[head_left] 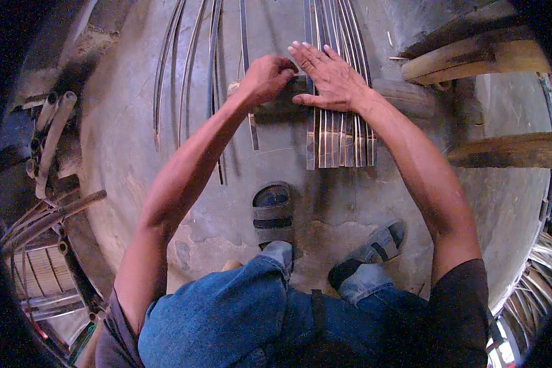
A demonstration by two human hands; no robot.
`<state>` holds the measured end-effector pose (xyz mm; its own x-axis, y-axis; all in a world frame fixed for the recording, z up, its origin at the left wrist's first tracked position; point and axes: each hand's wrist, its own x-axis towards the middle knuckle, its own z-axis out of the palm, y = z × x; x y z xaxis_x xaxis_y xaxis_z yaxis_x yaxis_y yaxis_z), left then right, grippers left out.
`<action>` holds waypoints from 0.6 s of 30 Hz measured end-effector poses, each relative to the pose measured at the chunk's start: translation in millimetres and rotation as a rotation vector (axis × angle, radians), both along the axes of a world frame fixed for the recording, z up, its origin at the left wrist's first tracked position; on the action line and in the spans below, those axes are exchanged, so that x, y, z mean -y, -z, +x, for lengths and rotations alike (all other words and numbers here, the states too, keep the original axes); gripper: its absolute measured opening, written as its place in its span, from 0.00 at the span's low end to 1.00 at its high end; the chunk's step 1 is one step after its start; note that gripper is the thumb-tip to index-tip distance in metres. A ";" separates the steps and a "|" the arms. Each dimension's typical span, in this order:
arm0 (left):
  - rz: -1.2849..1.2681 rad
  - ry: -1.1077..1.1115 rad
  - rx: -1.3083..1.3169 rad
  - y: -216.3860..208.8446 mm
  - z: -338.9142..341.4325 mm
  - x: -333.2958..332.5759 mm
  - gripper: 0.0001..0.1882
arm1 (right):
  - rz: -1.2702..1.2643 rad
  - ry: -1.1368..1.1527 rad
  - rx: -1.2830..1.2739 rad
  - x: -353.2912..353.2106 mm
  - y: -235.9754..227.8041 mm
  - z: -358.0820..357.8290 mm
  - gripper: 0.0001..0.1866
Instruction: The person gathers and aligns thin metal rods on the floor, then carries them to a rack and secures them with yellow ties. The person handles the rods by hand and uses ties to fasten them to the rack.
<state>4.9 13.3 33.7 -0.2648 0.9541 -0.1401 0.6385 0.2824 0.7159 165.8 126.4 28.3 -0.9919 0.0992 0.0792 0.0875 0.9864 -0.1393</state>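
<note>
My right hand (330, 78) lies flat, fingers stretched out, on a row of long, thin split bamboo strips (340, 144). The strips lie side by side across a dark round log (405, 98), their near ends roughly lined up. Just left of it, my left hand (268, 78) is closed over the log, its fingers curled in toward my right thumb. What those fingers hold, if anything, is hidden. A single strip (254, 132) passes beneath my left hand, apart from the row.
More loose strips (185, 80) lie on the concrete floor (122, 122) at the left. Bamboo tubes (55, 135) are piled along the left edge. Two thick wooden pieces (478, 61) stand at the right, with a heap of strips (543, 270) below. My sandalled feet (273, 211) are close by.
</note>
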 end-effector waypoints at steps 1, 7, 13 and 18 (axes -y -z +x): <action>-0.011 0.042 -0.048 5.0 3.1 -2.3 0.16 | -0.003 -0.006 0.008 2.4 1.3 -2.2 0.50; -0.156 0.099 0.224 36.0 -2.0 -19.7 0.22 | 0.006 -0.011 -0.011 2.4 3.5 -5.3 0.51; 0.004 0.042 0.276 41.0 4.9 -15.8 0.23 | -0.025 -0.003 -0.017 3.9 4.9 -4.4 0.50; 0.089 0.026 0.171 42.6 9.4 -14.9 0.23 | -0.033 0.003 -0.010 4.4 6.1 -1.9 0.51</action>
<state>14.3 28.2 -8.9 -0.2193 0.9710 -0.0958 0.5115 0.1980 0.8362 163.9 122.0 22.1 -0.9908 0.1046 0.0859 0.0886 0.9810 -0.1725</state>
